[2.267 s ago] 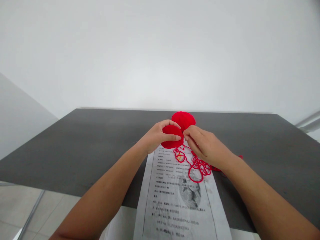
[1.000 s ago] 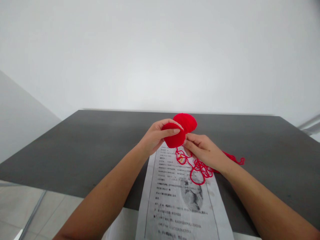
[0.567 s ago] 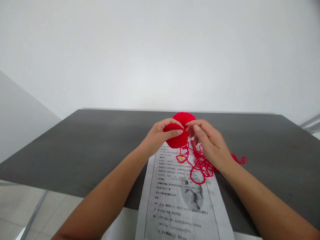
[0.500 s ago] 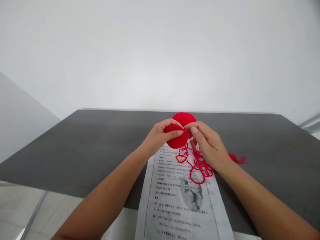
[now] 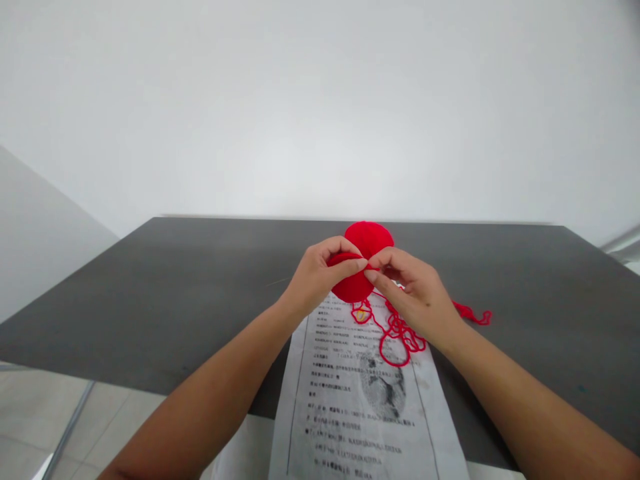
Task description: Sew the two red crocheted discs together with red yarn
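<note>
A rounded red crocheted piece (image 5: 354, 285) is pinched at its upper edge between the thumb and fingers of my left hand (image 5: 327, 267). My right hand (image 5: 413, 287) closes thumb and forefinger on the right edge of the same piece, close to the left fingertips. Whether a hook or needle is in the right fingers cannot be made out. Just behind the hands sits a ball of red yarn (image 5: 369, 237). Loose red yarn (image 5: 400, 337) lies in tangled loops below my right hand, partly hidden by it.
A printed sheet of paper (image 5: 345, 407) with text and a dark oval picture lies under the yarn and overhangs the front edge of the dark grey table (image 5: 175, 300). A small yellow ring (image 5: 361, 316) shows among the loops. A white wall (image 5: 300, 107) stands behind.
My right thumb and forefinger have come down and left onto the crocheted piece's edge. The piece has tilted slightly downward in my left hand, which stays nearly in place.
</note>
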Demonstrator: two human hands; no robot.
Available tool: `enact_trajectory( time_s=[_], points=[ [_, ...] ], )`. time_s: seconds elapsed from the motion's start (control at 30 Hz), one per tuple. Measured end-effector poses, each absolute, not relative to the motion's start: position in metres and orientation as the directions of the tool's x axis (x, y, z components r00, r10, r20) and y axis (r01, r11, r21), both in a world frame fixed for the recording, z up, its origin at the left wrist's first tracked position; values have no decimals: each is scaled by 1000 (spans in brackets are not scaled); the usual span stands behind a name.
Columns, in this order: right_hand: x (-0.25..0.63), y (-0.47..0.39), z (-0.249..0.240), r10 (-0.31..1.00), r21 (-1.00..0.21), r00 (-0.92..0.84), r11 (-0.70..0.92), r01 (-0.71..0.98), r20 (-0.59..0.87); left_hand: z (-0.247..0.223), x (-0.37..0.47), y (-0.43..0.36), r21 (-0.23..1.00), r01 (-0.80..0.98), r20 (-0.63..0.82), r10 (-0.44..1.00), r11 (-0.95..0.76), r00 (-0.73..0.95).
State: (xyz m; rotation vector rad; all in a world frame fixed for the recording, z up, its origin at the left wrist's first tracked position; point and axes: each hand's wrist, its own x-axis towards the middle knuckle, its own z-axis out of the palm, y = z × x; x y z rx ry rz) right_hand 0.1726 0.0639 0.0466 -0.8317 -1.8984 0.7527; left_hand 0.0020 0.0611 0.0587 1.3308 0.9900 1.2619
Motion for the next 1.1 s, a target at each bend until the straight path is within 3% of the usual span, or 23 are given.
enact_trajectory(
  time_s=[0.13, 0.23, 0.37, 0.6, 0.8, 0.97, 1.1],
  points=[
    [173, 63, 47, 802, -826, -379, 545, 147, 462, 58, 9, 59, 939, -338, -26, 990, 71, 136],
    [173, 62, 48, 848, -898, -370, 434, 74, 379, 58, 10, 59, 893, -429, -74, 984, 138, 164],
    [172, 63, 52, 887, -943, -358, 330, 51, 291, 57, 4, 62, 922, -375, -13, 978, 91, 206],
    [172, 66, 48, 872, -899, -390, 392, 193, 297, 56, -2, 64, 984, -33, 176, 963, -173, 206],
    [172, 67, 50, 850, -830, -390, 478, 287, 355, 50, 5, 64, 991, -80, 118, 990, -112, 77],
    [171, 65, 51, 892, -918, -352, 359, 167, 285, 54, 4, 65, 980, -199, 15, 994, 7, 107],
    [171, 64, 56, 918, -963, -321, 264, 56, 233, 59, 0, 67, 979, -205, 44, 990, -16, 132]
  ],
)
